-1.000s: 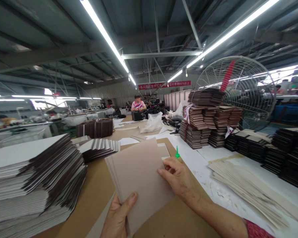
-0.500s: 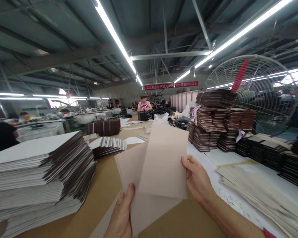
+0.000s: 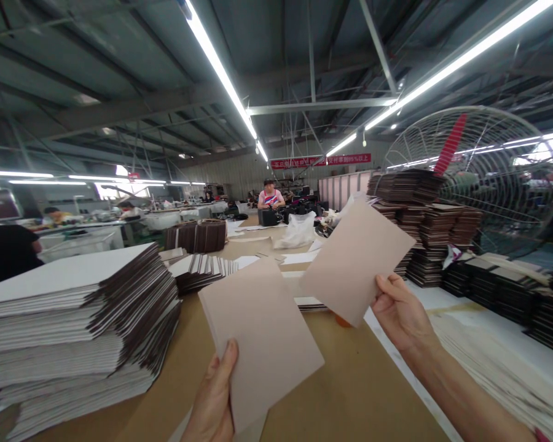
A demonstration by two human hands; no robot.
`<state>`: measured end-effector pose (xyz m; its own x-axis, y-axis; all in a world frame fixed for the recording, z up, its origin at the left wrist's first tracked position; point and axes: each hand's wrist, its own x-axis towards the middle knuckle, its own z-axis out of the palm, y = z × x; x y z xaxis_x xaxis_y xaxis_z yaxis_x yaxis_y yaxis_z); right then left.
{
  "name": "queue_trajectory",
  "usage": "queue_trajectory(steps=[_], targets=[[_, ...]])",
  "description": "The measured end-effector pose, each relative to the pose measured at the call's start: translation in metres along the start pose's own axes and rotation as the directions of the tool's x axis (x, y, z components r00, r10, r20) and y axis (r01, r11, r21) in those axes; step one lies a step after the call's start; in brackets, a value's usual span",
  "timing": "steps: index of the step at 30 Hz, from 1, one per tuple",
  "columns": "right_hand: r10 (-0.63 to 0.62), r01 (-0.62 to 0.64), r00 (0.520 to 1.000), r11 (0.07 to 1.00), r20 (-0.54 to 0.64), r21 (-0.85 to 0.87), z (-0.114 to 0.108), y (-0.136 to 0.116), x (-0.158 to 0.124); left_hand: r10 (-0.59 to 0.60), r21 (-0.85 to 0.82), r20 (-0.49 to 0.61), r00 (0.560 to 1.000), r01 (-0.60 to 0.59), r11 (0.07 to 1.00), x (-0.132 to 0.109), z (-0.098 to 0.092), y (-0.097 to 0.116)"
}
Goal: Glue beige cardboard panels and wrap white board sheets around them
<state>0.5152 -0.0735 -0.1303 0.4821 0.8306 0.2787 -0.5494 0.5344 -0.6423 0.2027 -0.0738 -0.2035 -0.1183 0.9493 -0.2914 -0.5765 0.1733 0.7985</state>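
My left hand [image 3: 214,393] is closed on the left edge of some pale pinkish-beige rectangular sheets [image 3: 262,337], with the thumb on top; at least two edges show at the left. My right hand [image 3: 403,313] pinches the right edge of a separate sheet [image 3: 357,261] of the same colour, raised and tilted farther from me. A gap lies between the two, showing the brown tabletop [image 3: 350,380] below. Part of another pale sheet lies under my left hand at the bottom edge. The fingers behind the sheets are hidden.
A tall stack of white-topped boards [image 3: 74,325] stands at left, a smaller fanned stack [image 3: 203,270] behind it. Brown bundles [image 3: 447,239], black stacks [image 3: 479,276] and a large fan [image 3: 479,178] are at right. A person [image 3: 271,195] sits at the far end.
The right-hand sheet, which overlapped the left-hand sheets, has moved right and away and turned clockwise. My left hand has shifted slightly left, still gripping its sheets.
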Motion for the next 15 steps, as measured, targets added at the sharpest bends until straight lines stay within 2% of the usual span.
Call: queue_trajectory(steps=[4,8,11,13,14,15], targets=[[0.038,-0.034,0.990,0.999,0.137,-0.030,0.005,-0.002,-0.003,0.012,-0.001,0.052,0.999,-0.012,1.000,0.003,-0.001,0.002],[-0.046,0.061,0.989,0.993,0.144,-0.100,0.008,0.003,0.000,0.048,-0.021,0.091,0.995,-0.047,0.999,0.002,0.004,0.005],[-0.176,0.188,0.981,0.967,0.083,-0.174,0.009,0.006,0.003,0.074,-0.041,0.106,0.992,-0.070,0.997,0.004,0.009,0.005],[-0.311,0.315,0.948,0.888,0.067,-0.335,0.014,0.003,0.000,0.099,-0.046,0.095,0.990,-0.095,0.994,0.007,0.013,0.003],[-0.384,0.392,0.916,0.799,0.115,-0.456,0.020,0.000,-0.004,0.115,-0.044,0.084,0.990,-0.112,0.993,0.008,0.015,0.002],[-0.439,0.474,0.873,0.669,0.210,-0.572,0.027,-0.003,-0.008,0.132,-0.040,0.074,0.989,-0.129,0.991,0.009,0.018,0.000]])
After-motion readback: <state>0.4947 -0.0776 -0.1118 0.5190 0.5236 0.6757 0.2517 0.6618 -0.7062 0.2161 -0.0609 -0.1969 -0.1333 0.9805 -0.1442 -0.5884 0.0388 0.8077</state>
